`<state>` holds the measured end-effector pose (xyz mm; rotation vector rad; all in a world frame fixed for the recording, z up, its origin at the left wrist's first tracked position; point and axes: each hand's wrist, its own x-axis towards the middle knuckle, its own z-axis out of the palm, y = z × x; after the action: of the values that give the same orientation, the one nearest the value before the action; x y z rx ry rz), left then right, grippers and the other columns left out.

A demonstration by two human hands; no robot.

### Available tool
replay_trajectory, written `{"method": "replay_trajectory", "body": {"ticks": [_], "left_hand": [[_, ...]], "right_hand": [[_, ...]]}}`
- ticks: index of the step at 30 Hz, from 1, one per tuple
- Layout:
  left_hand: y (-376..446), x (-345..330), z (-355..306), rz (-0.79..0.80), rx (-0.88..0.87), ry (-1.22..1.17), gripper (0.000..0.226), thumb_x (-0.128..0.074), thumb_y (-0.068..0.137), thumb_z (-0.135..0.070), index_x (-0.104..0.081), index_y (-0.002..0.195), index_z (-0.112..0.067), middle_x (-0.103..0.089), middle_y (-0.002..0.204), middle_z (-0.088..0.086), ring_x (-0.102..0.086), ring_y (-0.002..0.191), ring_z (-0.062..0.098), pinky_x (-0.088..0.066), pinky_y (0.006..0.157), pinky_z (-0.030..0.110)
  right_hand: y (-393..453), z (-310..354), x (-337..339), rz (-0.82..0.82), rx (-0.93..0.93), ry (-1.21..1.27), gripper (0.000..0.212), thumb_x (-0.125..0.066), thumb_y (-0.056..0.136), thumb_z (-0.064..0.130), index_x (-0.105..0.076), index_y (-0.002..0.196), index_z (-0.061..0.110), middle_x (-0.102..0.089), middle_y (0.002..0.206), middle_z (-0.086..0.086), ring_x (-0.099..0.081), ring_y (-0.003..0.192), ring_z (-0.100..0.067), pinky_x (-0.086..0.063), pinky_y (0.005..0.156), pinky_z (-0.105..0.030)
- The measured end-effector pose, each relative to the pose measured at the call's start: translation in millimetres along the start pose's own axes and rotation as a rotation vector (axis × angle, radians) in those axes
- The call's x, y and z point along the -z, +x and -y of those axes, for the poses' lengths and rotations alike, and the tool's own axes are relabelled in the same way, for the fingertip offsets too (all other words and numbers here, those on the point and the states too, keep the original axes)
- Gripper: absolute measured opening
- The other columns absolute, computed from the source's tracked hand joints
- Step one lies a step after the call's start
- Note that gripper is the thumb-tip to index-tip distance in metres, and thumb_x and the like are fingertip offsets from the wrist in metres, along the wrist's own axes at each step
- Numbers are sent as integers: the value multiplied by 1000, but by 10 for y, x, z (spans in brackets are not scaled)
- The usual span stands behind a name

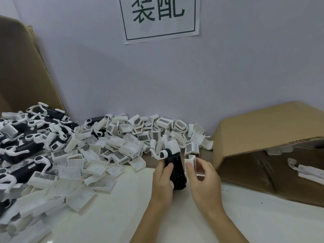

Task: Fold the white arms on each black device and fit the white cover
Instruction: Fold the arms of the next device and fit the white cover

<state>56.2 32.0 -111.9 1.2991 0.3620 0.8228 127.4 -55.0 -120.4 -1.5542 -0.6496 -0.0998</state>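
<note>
My left hand [163, 179] grips a black device [177, 170] upright above the white table, thumb on its front. A white arm [160, 155] sticks out to the left from the device's top. My right hand [203, 178] holds a white cover [192, 163] just right of the device, close to its side but apart from it. Part of the cover is hidden behind my fingers.
A heap of loose white covers [122, 142] spreads across the table's back and left. Black devices with white arms [31, 137] lie piled at the far left by a cardboard flap [22, 67]. A cardboard box [273, 137] lies open on its side at the right.
</note>
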Motion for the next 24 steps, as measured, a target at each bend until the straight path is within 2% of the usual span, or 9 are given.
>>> {"method": "replay_trajectory", "body": {"ticks": [2, 5, 9, 11, 14, 16, 18, 20, 24], "left_hand": [[6, -1, 2, 19, -24, 15, 27, -50, 84, -31, -73, 96, -28, -73, 94, 1, -64, 95, 20, -48, 97, 54], [11, -13, 8, 42, -38, 29, 25, -51, 85, -30, -72, 98, -27, -73, 100, 8, -65, 97, 23, -47, 98, 55], [17, -9, 24, 80, -41, 54, 27, -50, 88, -27, -73, 100, -29, -74, 104, 10, -67, 102, 25, -48, 99, 53], [24, 1, 35, 91, -42, 53, 26, -49, 89, -26, -73, 100, -28, -74, 103, 9, -67, 101, 27, -46, 100, 58], [40, 13, 58, 104, -47, 44, 26, -49, 90, -24, -71, 104, -23, -73, 104, 12, -66, 102, 29, -44, 102, 63], [41, 13, 57, 124, -46, 40, 28, -48, 91, -24, -71, 108, -25, -73, 109, 11, -66, 106, 28, -47, 102, 58], [42, 11, 52, 129, -41, 30, 30, -48, 91, -25, -72, 108, -30, -73, 111, 9, -66, 107, 25, -49, 99, 48], [40, 8, 48, 126, -30, 15, 30, -48, 90, -25, -72, 107, -32, -73, 110, 7, -67, 104, 22, -51, 94, 41], [39, 6, 59, 130, -5, 5, 33, -45, 89, -28, -73, 105, -37, -74, 110, 2, -68, 103, 17, -53, 91, 39]], "right_hand": [[-13, 47, 15, -57, 44, 31, 44, -57, 87, 55, -66, 114, 21, -61, 97, 12, -59, 89, -1, -47, 71, -11], [-29, 83, 16, -107, 108, 47, 36, -60, 90, 52, -65, 111, 23, -61, 95, 10, -60, 85, -7, -47, 70, -12], [-36, 85, -22, -9, 79, 69, 47, -61, 82, 51, -66, 114, 17, -63, 99, 7, -61, 89, -1, -45, 70, -7], [-33, 89, -35, 25, 76, 67, 50, -61, 79, 51, -66, 114, 17, -63, 101, 8, -61, 91, 5, -44, 70, -4], [-33, 82, -34, 56, 77, 55, 43, -62, 80, 53, -63, 112, 24, -62, 102, 13, -59, 93, 10, -43, 71, -3], [-40, 68, -25, 93, 86, 43, 36, -62, 89, 53, -64, 113, 25, -61, 101, 13, -59, 95, 7, -44, 74, -5], [-44, 48, -19, 126, 119, 30, 24, -64, 94, 36, -65, 115, 25, -62, 101, 10, -61, 96, 1, -45, 75, -7], [-54, 42, -15, 130, 161, 10, 25, -68, 93, 18, -64, 115, 28, -61, 99, 9, -61, 95, -1, -45, 75, -7], [-68, 68, -17, 99, 202, 8, 35, -71, 90, 15, -58, 113, 38, -59, 99, 12, -62, 93, -2, -45, 74, -7]]}}
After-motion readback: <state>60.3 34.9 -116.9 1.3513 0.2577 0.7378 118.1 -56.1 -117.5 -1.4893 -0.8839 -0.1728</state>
